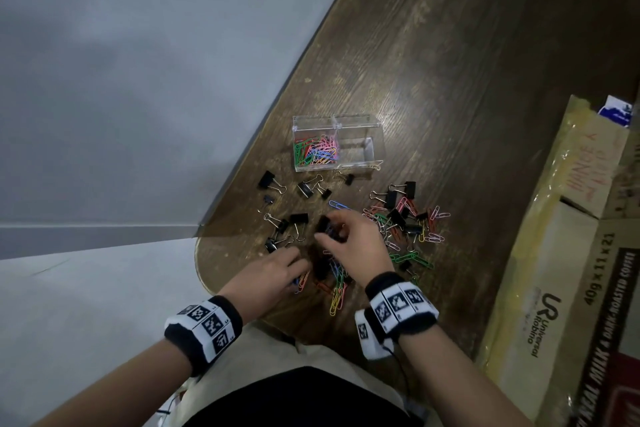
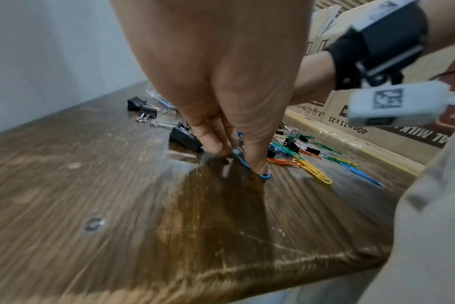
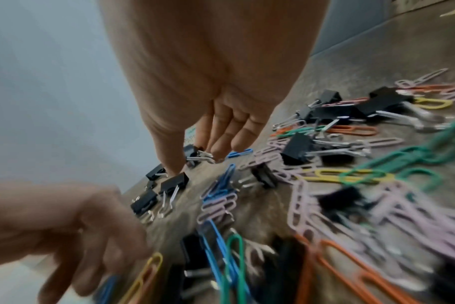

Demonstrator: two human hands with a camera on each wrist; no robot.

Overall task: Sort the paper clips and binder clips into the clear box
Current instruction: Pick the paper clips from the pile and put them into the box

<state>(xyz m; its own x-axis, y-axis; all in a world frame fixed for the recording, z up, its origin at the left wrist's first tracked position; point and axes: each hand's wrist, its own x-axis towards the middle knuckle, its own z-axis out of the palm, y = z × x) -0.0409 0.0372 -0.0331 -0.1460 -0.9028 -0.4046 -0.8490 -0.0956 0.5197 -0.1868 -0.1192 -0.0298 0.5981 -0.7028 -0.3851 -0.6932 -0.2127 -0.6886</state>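
Your forearms are bare, with no sleeves reaching the wrists. On your left wrist you wear a black wristband (image 1: 203, 332) wrapped by a white strip of square black-and-white coded markers, three of them showing from above. Your right wrist carries a matching black wristband (image 1: 401, 311) with the same row of markers, plus a small white block (image 1: 367, 334) with one more marker hanging at its inner side. A thin black cable (image 1: 398, 362) runs back from that block along your arm. From the left wrist camera, a dark box-shaped unit (image 2: 387, 39) sits strapped under your right wrist. Lower down you wear light beige trousers (image 1: 277, 357) and a black top (image 1: 298, 399).
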